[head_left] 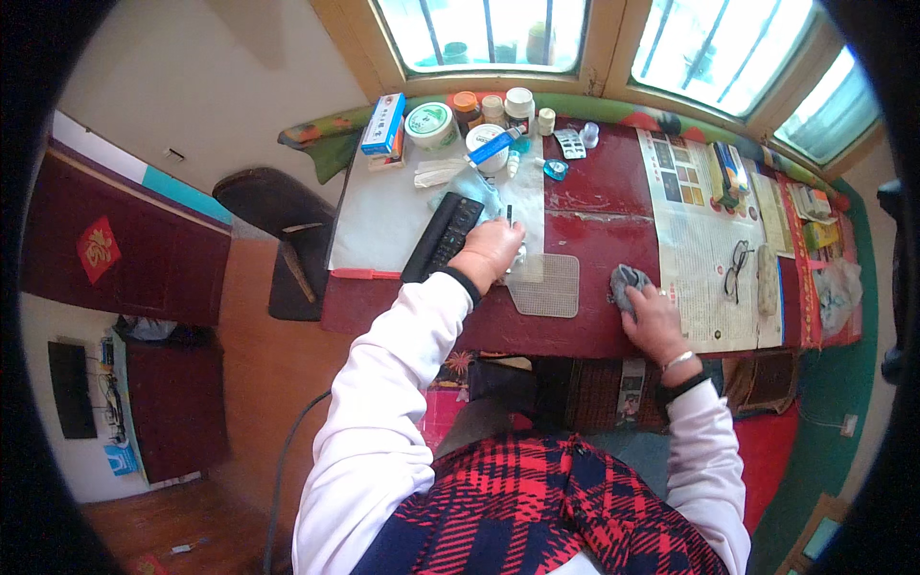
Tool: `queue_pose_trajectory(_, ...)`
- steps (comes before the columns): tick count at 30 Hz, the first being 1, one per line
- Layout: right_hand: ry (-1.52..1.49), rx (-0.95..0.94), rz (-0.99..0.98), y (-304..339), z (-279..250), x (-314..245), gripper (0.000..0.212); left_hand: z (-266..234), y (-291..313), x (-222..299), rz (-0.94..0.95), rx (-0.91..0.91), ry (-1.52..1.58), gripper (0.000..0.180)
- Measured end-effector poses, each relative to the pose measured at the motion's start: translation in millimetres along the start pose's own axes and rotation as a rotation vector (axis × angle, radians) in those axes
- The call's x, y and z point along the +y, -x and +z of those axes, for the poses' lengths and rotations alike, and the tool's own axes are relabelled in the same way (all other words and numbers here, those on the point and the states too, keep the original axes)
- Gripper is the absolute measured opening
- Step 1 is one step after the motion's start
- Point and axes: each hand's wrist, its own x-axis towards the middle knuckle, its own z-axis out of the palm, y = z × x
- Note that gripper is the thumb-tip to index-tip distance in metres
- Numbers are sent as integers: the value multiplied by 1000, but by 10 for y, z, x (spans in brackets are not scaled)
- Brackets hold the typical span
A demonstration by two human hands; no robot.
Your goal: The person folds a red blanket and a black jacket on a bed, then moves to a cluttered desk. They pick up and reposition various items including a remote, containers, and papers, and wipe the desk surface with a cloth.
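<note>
My left hand [491,251] is closed over the table beside two black remote controls [454,236], its fingers curled down. A thin dark stick-like piece shows by its fingertips; what the hand holds is mostly hidden. Just right of it lies the pale mesh head of a fly swatter [544,286], and a red handle end [366,274] pokes out left of the remotes. My right hand [656,324] grips a crumpled grey cloth [628,282] against the dark red tabletop [599,251]. A light blue cloth or bag [476,188] lies beyond the remotes.
Along the back stand several jars and bottles [467,111], a round green-lidded tub [431,125] and blue-white boxes [384,126]. Glasses [737,270] rest on printed paper [692,259] at right. A dark chair [278,216] stands left of the table.
</note>
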Motion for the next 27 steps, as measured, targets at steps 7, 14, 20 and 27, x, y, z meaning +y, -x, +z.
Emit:
queue_pose_trajectory(7, -45, 273, 113, 161, 308, -54, 40, -197, -713, 108, -25, 261, 161, 13)
queue_pose_trajectory(14, -14, 322, 113, 214, 408, -20, 44, -287, -305, -818, -216, 453, 78, 14)
queue_pose_trajectory(20, -33, 336, 105, 211, 411, -8, 44, -22, -386, -1546, -390, 65, -67, 16)
queue_pose_trajectory(27, -41, 334, 101, 234, 422, 15, 44, -297, -223, -1590, -439, 31, 122, 23)
